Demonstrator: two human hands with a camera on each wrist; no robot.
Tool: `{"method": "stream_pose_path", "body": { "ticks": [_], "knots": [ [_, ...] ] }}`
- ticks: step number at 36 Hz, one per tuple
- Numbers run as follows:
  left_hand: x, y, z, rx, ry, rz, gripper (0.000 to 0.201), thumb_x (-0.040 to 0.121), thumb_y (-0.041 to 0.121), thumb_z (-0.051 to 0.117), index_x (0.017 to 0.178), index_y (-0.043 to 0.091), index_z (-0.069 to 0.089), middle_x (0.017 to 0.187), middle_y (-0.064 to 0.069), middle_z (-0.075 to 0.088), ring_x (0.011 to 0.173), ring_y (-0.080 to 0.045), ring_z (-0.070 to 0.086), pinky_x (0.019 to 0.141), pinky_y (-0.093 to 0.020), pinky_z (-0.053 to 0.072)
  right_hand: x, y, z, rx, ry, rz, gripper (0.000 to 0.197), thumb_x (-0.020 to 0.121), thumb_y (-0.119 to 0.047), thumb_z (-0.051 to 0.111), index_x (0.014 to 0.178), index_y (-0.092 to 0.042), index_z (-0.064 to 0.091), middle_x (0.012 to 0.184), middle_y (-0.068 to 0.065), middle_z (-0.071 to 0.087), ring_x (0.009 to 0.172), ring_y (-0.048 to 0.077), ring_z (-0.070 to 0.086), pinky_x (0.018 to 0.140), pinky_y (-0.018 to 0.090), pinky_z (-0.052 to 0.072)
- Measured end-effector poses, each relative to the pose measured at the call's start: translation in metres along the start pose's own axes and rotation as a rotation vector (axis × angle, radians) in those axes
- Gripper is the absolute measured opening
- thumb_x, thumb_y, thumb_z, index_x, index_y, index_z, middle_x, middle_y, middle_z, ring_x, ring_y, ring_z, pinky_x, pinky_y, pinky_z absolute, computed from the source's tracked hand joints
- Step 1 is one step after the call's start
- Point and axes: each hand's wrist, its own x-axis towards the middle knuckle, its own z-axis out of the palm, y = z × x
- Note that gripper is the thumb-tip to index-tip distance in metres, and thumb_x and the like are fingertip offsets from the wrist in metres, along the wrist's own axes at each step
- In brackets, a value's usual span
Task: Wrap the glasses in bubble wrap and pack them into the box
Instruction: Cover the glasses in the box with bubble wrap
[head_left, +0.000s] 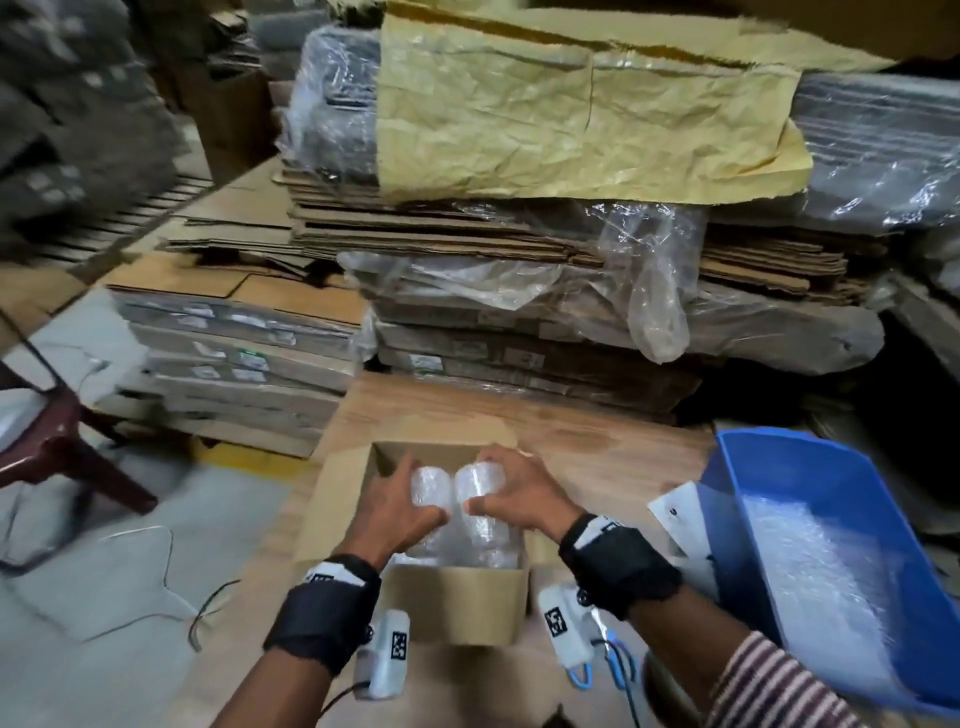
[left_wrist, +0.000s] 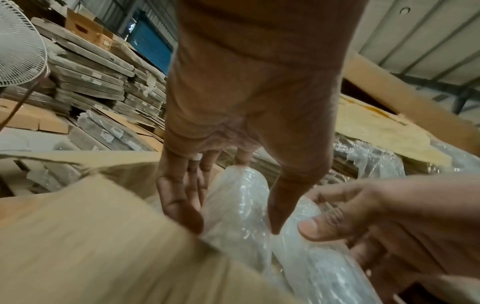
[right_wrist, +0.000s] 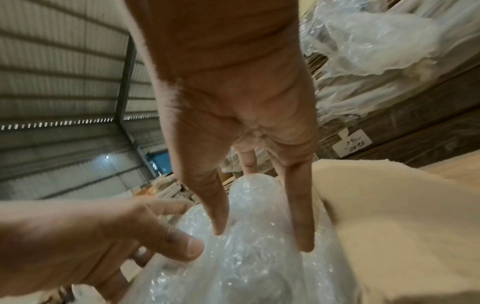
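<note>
An open cardboard box (head_left: 457, 603) stands on a cardboard sheet in front of me. Two glasses wrapped in bubble wrap stick up out of it side by side, with more wrapped bundles under them. My left hand (head_left: 423, 491) grips the left wrapped glass (head_left: 434, 488), thumb on one side and fingers on the other, as the left wrist view shows (left_wrist: 233, 195). My right hand (head_left: 480, 483) curls over the top of the right wrapped glass (head_left: 467, 486), which the right wrist view shows between thumb and fingers (right_wrist: 257, 191). The two thumbs nearly touch.
A blue plastic bin (head_left: 831, 493) holding bubble wrap (head_left: 810, 571) sits to the right of the box. Tall stacks of flattened cardboard (head_left: 519, 234) under plastic and yellow paper rise behind. A maroon chair (head_left: 52, 441) stands at the left on the grey floor.
</note>
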Motion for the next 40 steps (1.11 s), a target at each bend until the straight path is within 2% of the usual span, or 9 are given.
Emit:
{"method": "stream_pose_path", "body": {
  "ticks": [4, 6, 9, 12, 14, 21, 27, 32, 40],
  "knots": [
    [0.001, -0.013, 0.009, 0.079, 0.016, -0.037, 0.068, 0.082, 0.033, 0.077, 0.14, 0.016, 0.046, 0.135, -0.016, 0.061, 0.122, -0.034, 0.058, 0.097, -0.036, 0.048, 0.008, -0.003, 0.026, -0.173, -0.007, 0.064, 0.073, 0.083, -0.034, 0.082, 0.147, -0.021, 0.05, 0.144, 0.009, 0.053, 0.128, 0.027, 0.054, 0.1, 0.029, 0.047],
    [0.002, -0.021, 0.012, 0.096, 0.014, -0.049, 0.07, 0.084, 0.034, 0.075, 0.143, 0.015, 0.043, 0.137, -0.016, 0.059, 0.125, -0.035, 0.056, 0.1, -0.036, 0.045, 0.01, -0.003, 0.038, -0.26, -0.012, 0.079, 0.073, 0.084, -0.035, 0.079, 0.148, -0.02, 0.047, 0.143, 0.013, 0.052, 0.132, 0.031, 0.051, 0.104, 0.033, 0.046],
    [0.002, -0.029, 0.013, 0.133, 0.018, -0.039, 0.063, 0.084, 0.037, 0.072, 0.135, 0.017, 0.042, 0.128, -0.015, 0.061, 0.118, -0.037, 0.059, 0.095, -0.038, 0.047, 0.008, -0.005, 0.05, -0.301, -0.006, 0.08, 0.064, 0.078, -0.032, 0.081, 0.133, -0.02, 0.05, 0.128, 0.01, 0.058, 0.12, 0.032, 0.056, 0.094, 0.036, 0.052],
    [0.002, -0.035, 0.013, 0.146, 0.021, -0.031, 0.068, 0.083, 0.041, 0.076, 0.138, 0.018, 0.043, 0.13, -0.015, 0.06, 0.12, -0.037, 0.059, 0.098, -0.038, 0.048, 0.006, -0.007, 0.053, -0.303, 0.003, 0.111, 0.057, 0.078, -0.029, 0.079, 0.124, -0.019, 0.048, 0.118, 0.01, 0.059, 0.108, 0.031, 0.058, 0.084, 0.034, 0.053],
    [0.004, -0.04, 0.015, 0.143, 0.001, -0.022, 0.074, 0.082, 0.043, 0.078, 0.142, 0.019, 0.043, 0.135, -0.015, 0.058, 0.124, -0.036, 0.057, 0.101, -0.038, 0.048, 0.007, -0.006, 0.054, -0.304, 0.0, 0.128, 0.059, 0.078, -0.03, 0.079, 0.126, -0.018, 0.046, 0.119, 0.012, 0.06, 0.107, 0.03, 0.059, 0.081, 0.032, 0.051],
    [0.001, -0.045, 0.021, 0.154, -0.027, 0.02, 0.067, 0.086, 0.032, 0.075, 0.143, 0.018, 0.043, 0.128, -0.015, 0.06, 0.119, -0.031, 0.059, 0.099, -0.035, 0.047, 0.006, -0.003, 0.055, -0.319, -0.034, 0.207, 0.079, 0.083, -0.036, 0.08, 0.145, -0.013, 0.037, 0.136, 0.018, 0.055, 0.126, 0.034, 0.055, 0.096, 0.035, 0.049],
    [-0.001, -0.046, 0.02, 0.195, 0.007, 0.052, 0.066, 0.09, 0.034, 0.07, 0.146, 0.016, 0.039, 0.143, -0.017, 0.042, 0.13, -0.035, 0.049, 0.108, -0.038, 0.041, 0.005, -0.009, 0.056, -0.341, -0.032, 0.229, 0.077, 0.085, -0.037, 0.077, 0.146, -0.013, 0.037, 0.137, 0.018, 0.055, 0.125, 0.034, 0.056, 0.096, 0.035, 0.049],
    [-0.001, -0.043, 0.016, 0.222, 0.06, 0.091, 0.064, 0.089, 0.032, 0.07, 0.143, 0.015, 0.043, 0.15, -0.016, 0.033, 0.122, -0.038, 0.056, 0.103, -0.041, 0.047, 0.005, -0.011, 0.053, -0.344, -0.029, 0.227, 0.076, 0.085, -0.036, 0.077, 0.146, -0.013, 0.038, 0.139, 0.018, 0.053, 0.126, 0.034, 0.055, 0.096, 0.035, 0.049],
    [-0.003, -0.035, 0.018, 0.202, 0.114, 0.163, 0.058, 0.089, 0.04, 0.07, 0.139, 0.018, 0.05, 0.139, -0.009, 0.045, 0.122, -0.034, 0.056, 0.1, -0.041, 0.048, 0.004, -0.014, 0.043, -0.359, -0.038, 0.198, 0.075, 0.088, -0.038, 0.076, 0.149, -0.015, 0.039, 0.146, 0.015, 0.048, 0.13, 0.032, 0.053, 0.099, 0.036, 0.049]
  ]
}}
